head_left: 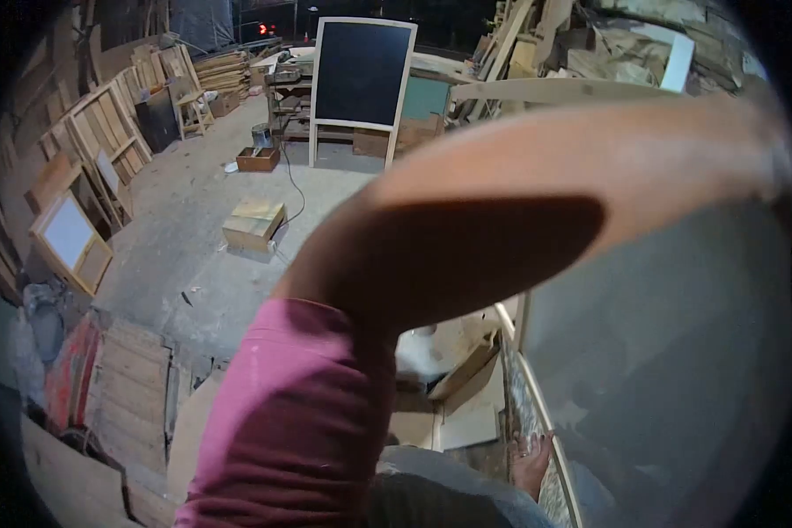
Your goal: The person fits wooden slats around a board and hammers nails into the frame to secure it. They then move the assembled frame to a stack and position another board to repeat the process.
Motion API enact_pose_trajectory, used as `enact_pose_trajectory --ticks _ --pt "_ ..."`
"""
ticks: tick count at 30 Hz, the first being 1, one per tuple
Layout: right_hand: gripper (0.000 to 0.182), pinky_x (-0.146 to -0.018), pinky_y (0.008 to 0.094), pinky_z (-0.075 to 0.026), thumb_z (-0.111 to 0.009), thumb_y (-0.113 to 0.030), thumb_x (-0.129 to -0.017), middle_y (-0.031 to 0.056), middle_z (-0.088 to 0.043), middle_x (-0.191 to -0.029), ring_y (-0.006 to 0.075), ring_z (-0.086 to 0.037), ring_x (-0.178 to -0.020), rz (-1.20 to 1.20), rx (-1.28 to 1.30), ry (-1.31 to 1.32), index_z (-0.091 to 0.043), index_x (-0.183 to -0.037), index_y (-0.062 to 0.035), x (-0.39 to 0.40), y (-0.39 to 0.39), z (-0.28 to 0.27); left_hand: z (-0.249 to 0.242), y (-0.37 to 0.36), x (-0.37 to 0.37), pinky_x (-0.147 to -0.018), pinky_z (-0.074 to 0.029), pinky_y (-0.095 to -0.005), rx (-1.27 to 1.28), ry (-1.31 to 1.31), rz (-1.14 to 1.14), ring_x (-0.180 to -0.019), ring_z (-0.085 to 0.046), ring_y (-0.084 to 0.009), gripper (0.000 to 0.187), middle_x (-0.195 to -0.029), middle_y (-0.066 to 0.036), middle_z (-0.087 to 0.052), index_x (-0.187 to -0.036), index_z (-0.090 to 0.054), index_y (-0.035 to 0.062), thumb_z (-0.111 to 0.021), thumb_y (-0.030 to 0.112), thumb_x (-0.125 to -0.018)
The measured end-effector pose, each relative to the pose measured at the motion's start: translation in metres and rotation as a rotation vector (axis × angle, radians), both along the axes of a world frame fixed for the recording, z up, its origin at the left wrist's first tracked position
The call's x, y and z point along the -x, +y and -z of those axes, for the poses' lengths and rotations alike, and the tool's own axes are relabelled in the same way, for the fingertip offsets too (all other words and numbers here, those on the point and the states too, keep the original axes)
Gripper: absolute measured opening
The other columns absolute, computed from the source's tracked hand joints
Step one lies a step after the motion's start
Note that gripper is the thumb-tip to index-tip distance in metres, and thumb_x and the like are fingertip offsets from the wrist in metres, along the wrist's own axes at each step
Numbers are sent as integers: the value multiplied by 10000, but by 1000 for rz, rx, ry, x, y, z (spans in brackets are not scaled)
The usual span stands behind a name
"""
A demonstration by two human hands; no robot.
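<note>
My left arm, in a pink sleeve, reaches across the view to the upper right. At its end my left hand (770,163) is blurred at the dark rim of the picture, over the far side of a large grey board (660,352); its fingers cannot be made out. Low down, my right hand (530,462) has its fingers curled on the pale wooden strip (547,414) along the board's near edge. The board fills the right side, partly covered by my forearm and its shadow.
A framed blackboard (363,75) stands upright ahead, before a workbench. A wooden block (253,224), a box with a can (258,159) and a cable lie on the floor. Framed panels (70,238) lean at left. Wooden planks (130,387) lie at lower left, scrap wood at upper right.
</note>
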State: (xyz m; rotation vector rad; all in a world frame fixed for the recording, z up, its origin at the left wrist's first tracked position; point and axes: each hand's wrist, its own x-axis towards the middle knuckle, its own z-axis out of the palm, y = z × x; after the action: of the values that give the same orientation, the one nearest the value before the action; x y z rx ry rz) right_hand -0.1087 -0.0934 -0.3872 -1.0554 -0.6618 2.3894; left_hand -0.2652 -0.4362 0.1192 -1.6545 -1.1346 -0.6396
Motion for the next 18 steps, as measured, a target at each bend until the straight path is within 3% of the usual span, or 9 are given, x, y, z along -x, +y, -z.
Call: enact_pose_trajectory --ticks 2,3,4,6,8,14,15,17,18 --pt "720 -950 416 -415 -665 -365 -855 157 -332 -1432 291 -439 -1229 -107 -374 164 -331 -1390 -17 44 7 -11 -2 -31 25 -531 -519 -327 -66 -12 -51 -588 -637 -188 463 -609 -91 -622 -672 -618 54 -773 490 -683" --pt "591 -977 430 -436 -611 -259 -905 183 -386 -1386 300 -421 -1259 41 -455 126 -359 -1352 34 70 -2 -20 -13 -29 52 -533 -517 -326 -92 -28 -74 -590 -635 -186 465 -612 -90 -621 -677 -620 53 -765 494 -689" --pt "591 -977 430 -436 -611 -259 -905 183 -386 -1386 300 -421 -1259 34 -459 118 -359 -1352 34 96 5 -22 -20 -39 80 -534 -516 -325 -119 -53 -92 -592 -634 -184 466 -615 -89 -621 -683 -622 52 -757 498 -696" --pt "402 -1055 494 -375 -630 -102 -877 120 -520 -1213 297 -456 -1188 70 -191 324 -475 -1239 -23 149 21 -19 -28 -49 132 -538 -512 -322 -173 -106 -131 -596 -630 -179 470 -621 -87 -620 -693 -626 51 -741 507 -710" --pt "354 -1024 493 -419 -619 -9 -853 127 -553 -1170 298 -486 -1157 25 -226 307 -510 -1190 -15 203 6 -52 -27 -67 182 -541 -508 -320 -223 -165 -172 -600 -626 -174 475 -627 -85 -619 -704 -630 50 -724 515 -723" --pt "357 -958 404 -447 -644 -54 -845 100 -587 -1138 222 -543 -1079 -271 -558 392 -532 -1184 -34 391 -47 -107 -13 -176 329 -551 -496 -313 -400 -270 -366 -611 -615 -161 497 -645 -78 -617 -736 -642 46 -676 541 -763" --pt "332 -956 366 -438 -664 -97 -836 95 -589 -1104 219 -547 -1053 -352 -559 161 -553 -1135 -7 427 -14 -99 -15 -195 353 -552 -495 -312 -425 -272 -403 -613 -613 -158 501 -648 -77 -617 -741 -644 46 -667 545 -770" --pt "192 -928 325 -437 -681 -29 -764 96 -602 -939 204 -565 -927 -293 -548 350 -603 -937 1 502 -86 -208 -36 -230 410 -556 -491 -310 -491 -235 -463 -617 -609 -154 510 -654 -75 -616 -752 -648 44 -651 554 -784" --pt "242 -954 333 -423 -681 -11 -731 94 -598 -983 201 -549 -984 -318 -576 458 -591 -955 10 552 -61 -218 -55 -252 436 -557 -489 -309 -539 -228 -498 -619 -608 -151 515 -657 -74 -615 -757 -650 44 -643 558 -790"
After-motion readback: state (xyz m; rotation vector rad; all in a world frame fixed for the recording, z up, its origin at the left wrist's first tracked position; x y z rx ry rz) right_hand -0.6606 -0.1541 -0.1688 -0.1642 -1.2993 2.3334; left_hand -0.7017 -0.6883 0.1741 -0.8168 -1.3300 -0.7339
